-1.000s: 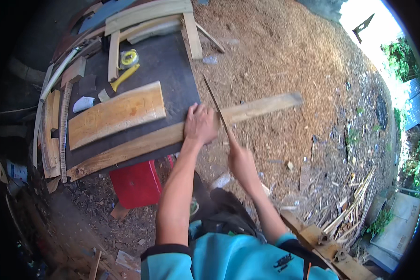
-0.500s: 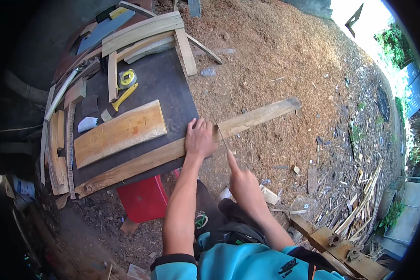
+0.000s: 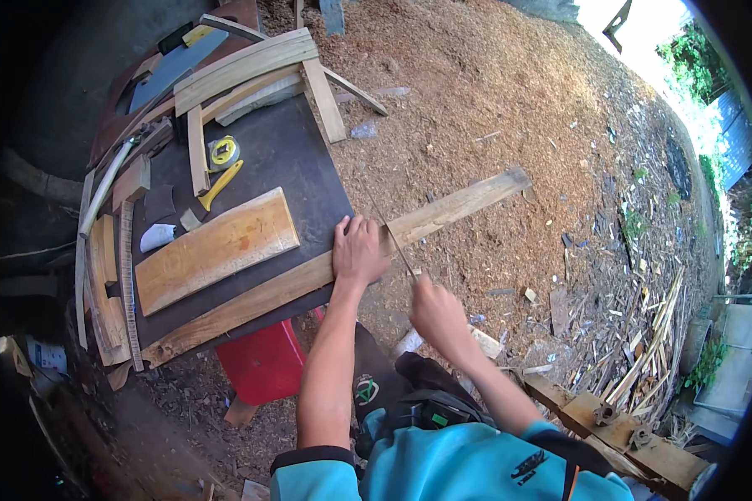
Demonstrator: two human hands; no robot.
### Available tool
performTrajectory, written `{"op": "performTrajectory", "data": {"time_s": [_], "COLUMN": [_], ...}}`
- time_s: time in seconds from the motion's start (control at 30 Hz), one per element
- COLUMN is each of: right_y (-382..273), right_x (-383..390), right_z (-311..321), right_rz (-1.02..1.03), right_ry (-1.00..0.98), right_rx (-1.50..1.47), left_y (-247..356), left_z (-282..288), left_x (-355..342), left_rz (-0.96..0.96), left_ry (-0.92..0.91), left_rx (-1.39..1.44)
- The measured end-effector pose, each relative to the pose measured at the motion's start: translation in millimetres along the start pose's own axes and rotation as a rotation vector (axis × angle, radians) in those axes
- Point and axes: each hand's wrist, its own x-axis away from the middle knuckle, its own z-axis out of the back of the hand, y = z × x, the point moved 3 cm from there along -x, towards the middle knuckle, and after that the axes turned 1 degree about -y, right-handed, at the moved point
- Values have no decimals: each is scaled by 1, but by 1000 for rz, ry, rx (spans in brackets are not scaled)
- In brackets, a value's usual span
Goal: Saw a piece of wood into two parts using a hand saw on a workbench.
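A long wooden plank point(image 3: 459, 203) lies along the near edge of the dark table point(image 3: 297, 159), its right part jutting out over the ground. Close to the table's corner, my left hand point(image 3: 360, 250) grips the plank from above, pressing it down. My right hand point(image 3: 439, 313) is closed round the handle of a saw, the handle mostly hidden by the fingers. Seen nearly edge-on, the thin saw blade point(image 3: 399, 248) crosses the plank just right of my left hand. A wide, flat board point(image 3: 217, 250) rests on the table behind the plank.
On the table are a yellow tape measure point(image 3: 224, 154), a yellow-handled tool point(image 3: 223, 185), a crumpled white piece point(image 3: 157, 237) and a wooden frame point(image 3: 246, 68). A red seat point(image 3: 263, 359) stands under the near edge. Wood shavings point(image 3: 476, 100) cover the ground; offcuts lie right.
My right hand has drawn back toward me with the saw, and more of the blade shows beyond the plank. My left hand keeps its place on the plank. The view has shifted slightly.
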Motion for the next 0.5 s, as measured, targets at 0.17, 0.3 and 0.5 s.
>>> {"op": "performTrajectory", "data": {"time_s": [0.17, 0.3, 0.5], "right_y": [-2, 3, -2], "right_x": [1, -63, -13], "right_z": [-3, -14, 9], "right_rz": [-37, 57, -21], "right_ry": [-20, -35, -74], "right_rx": [-49, -17, -9], "left_y": [-15, -6, -12], "left_z": [-7, -5, -7], "left_x": [3, -6, 0], "left_rz": [-10, -8, -3], "left_ry": [88, 51, 25], "left_rx": [33, 46, 27]}}
